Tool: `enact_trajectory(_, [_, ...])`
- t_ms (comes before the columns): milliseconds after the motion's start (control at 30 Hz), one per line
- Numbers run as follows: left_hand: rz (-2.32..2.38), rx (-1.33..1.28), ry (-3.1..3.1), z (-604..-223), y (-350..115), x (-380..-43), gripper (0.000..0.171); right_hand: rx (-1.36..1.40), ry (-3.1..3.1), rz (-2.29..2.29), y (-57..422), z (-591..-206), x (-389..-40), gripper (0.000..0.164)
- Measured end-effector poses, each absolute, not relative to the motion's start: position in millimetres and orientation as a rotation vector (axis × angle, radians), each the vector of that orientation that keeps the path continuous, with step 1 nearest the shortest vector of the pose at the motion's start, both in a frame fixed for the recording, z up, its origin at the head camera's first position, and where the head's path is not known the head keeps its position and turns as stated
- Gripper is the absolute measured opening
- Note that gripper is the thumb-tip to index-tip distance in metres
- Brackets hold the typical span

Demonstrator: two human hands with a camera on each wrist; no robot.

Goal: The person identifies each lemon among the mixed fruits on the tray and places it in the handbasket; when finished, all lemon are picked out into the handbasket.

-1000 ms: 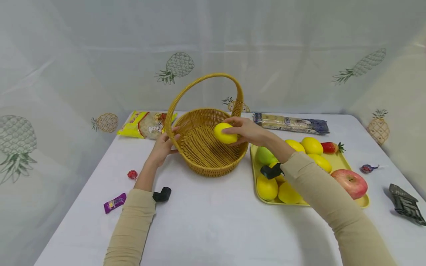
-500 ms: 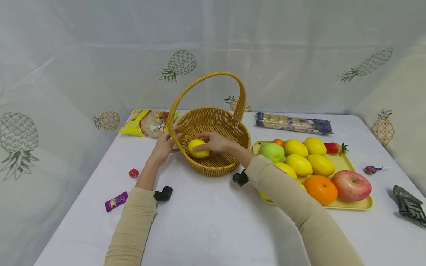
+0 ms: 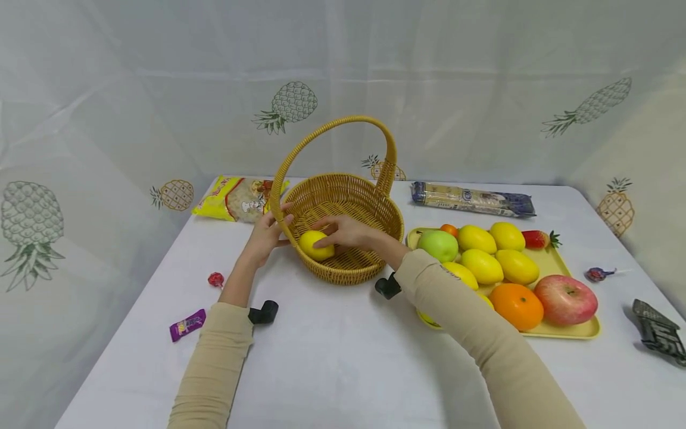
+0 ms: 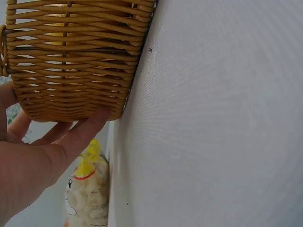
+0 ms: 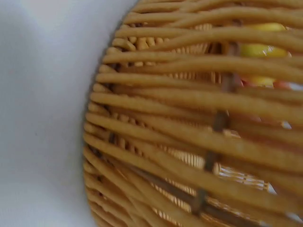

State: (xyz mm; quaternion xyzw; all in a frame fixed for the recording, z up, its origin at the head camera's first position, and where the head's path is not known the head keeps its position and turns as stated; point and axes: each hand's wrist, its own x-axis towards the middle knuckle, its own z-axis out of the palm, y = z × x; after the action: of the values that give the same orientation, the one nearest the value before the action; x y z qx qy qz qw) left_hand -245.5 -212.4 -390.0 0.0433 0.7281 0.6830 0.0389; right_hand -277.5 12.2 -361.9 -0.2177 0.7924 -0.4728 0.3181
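Note:
A yellow lemon [image 3: 316, 245] is low in the left part of a round woven basket [image 3: 348, 276] with a tall arched handle. My right hand [image 3: 348, 231] reaches over the basket's right rim and holds the lemon, fingers on top and thumb at its side. At the basket's left, my left hand [image 3: 262, 238] grips the wall by the foot of the handle. In the left wrist view, the left hand's fingers [image 4: 80, 132] lie against the outer weave. The right wrist view is filled by the basket's side [image 5: 189, 109], and the right hand is hidden there.
To the right, a yellow tray [image 3: 576, 329] bears several lemons, a green apple [image 3: 438, 245], an orange [image 3: 516, 306], a red apple [image 3: 566, 300] and a strawberry [image 3: 536, 239]. Behind lie a noodle packet [image 3: 471, 199] and a yellow bag [image 3: 230, 198]. A purple wrapper [image 3: 187, 325] and lollipop [image 3: 216, 279] lie left.
My right hand has carried the lemon left and down, from above the basket's right side to its left inner part, shifting slightly in the last half second. The left hand stays at the basket.

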Motion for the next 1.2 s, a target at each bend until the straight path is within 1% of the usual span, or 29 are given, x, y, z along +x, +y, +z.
enact_trajectory(233, [2.053, 0.123, 2.299, -390, -211, -244, 0.051, -0.567, 1.949, -1.329, 28, -348, -283, 0.049])
enact_trajectory(467, [2.053, 0.141, 2.305, -392, -209, -245, 0.051, -0.574, 1.897, -1.411, 72, -315, -290, 0.049])
enact_trajectory(700, [2.074, 0.126, 2.245, -381, -204, -239, 0.050, -0.589, 1.941, -1.462, 144, -282, -292, 0.051])
enact_trajectory(867, [2.068, 0.136, 2.243, -369, -200, -230, 0.049, -0.493, 2.024, -1.508, 204, -270, -289, 0.048])
enact_trajectory(967, [2.064, 0.129, 2.248, -367, -201, -228, 0.049, -0.436, 2.073, -1.544, 240, -267, -287, 0.041])
enact_trajectory(1067, [2.066, 0.126, 2.251, -366, -202, -227, 0.049, -0.456, 2.110, -1.551, 278, -270, -286, 0.033])
enact_trajectory(1200, [2.072, 0.126, 2.250, -366, -203, -226, 0.050, -0.466, 2.153, -1.543, 321, -280, -288, 0.030])
